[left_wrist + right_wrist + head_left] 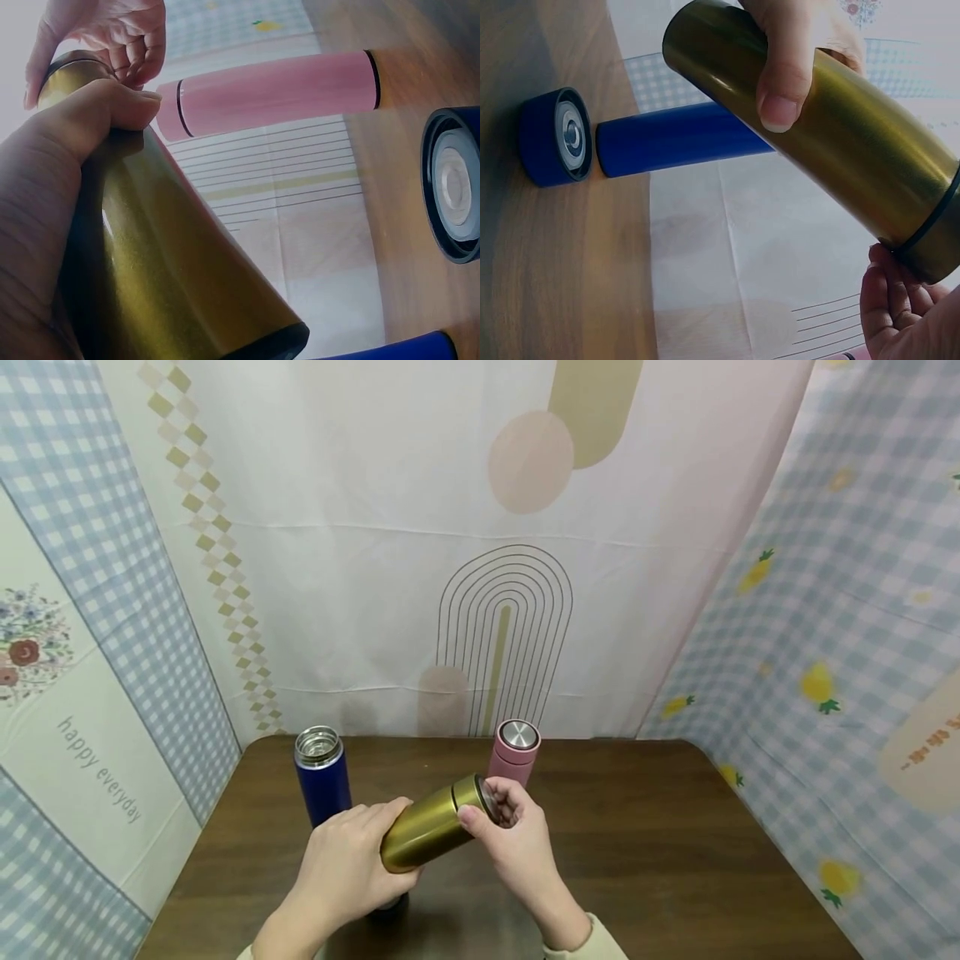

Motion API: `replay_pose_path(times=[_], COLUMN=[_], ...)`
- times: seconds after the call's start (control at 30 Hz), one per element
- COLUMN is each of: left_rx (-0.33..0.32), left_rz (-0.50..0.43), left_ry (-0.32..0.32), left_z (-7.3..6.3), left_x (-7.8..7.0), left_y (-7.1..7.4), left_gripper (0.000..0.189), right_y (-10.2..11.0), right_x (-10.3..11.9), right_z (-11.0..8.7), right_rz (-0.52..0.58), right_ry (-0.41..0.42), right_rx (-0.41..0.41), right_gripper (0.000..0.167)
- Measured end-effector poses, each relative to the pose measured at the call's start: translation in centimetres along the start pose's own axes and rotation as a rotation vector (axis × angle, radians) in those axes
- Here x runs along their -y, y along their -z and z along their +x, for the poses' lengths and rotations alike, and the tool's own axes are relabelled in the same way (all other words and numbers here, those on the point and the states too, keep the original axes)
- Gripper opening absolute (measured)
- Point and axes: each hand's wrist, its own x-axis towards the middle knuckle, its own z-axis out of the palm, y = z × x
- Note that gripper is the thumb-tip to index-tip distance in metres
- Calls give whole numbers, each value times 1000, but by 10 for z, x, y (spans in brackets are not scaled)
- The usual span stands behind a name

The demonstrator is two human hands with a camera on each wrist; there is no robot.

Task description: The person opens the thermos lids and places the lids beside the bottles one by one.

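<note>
A gold thermos [427, 833] is held tilted above the table, its lid end up toward the right. My left hand [348, 864] grips its body, with the thumb across the near side in the right wrist view. At the other end my right hand [521, 843] holds the gold lid [471, 799] between thumb and curled fingers. The lid sits on the thermos, a dark ring marking the seam. Behind my left hand stands a blue thermos [324, 785] with its mouth uncovered. Its blue lid [536, 142] lies upside down on the table, mostly hidden in the head view.
A pink thermos [514, 760] with a steel-topped lid stands behind my right hand. The brown wooden table [660, 852] meets a hanging white cloth [360, 593] at its back edge. Checked cloths hang on both sides.
</note>
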Motion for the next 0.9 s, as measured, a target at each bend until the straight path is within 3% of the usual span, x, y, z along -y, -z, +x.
replay_pose_path(times=[0.23,0.37,0.47,0.57,0.73,0.9], left_rx=[73,283,380,339,238,187], left_rz=[-13,-243,-376,-356,-233,-118], left_ry=[37,136,228,246,227,185], left_z=[2,-1,-6,-7,-6,-9], left_x=[0,-1,-2,-2,-2,0], left_y=[4,7,9,8,6,5], left_gripper=[60,61,65,67,71,79], right_y=[2,6,7,6,5,4], right_x=[0,2,3,4,2,0], right_z=[-2,-5,-6,-6,-6,-6], right_rz=[32,11,-25,-38,-64,-128], right_ry=[15,144,255,278,192,142], right_rx=[32,127,197,222,225,180], right_gripper=[34,44,52,56,62,60])
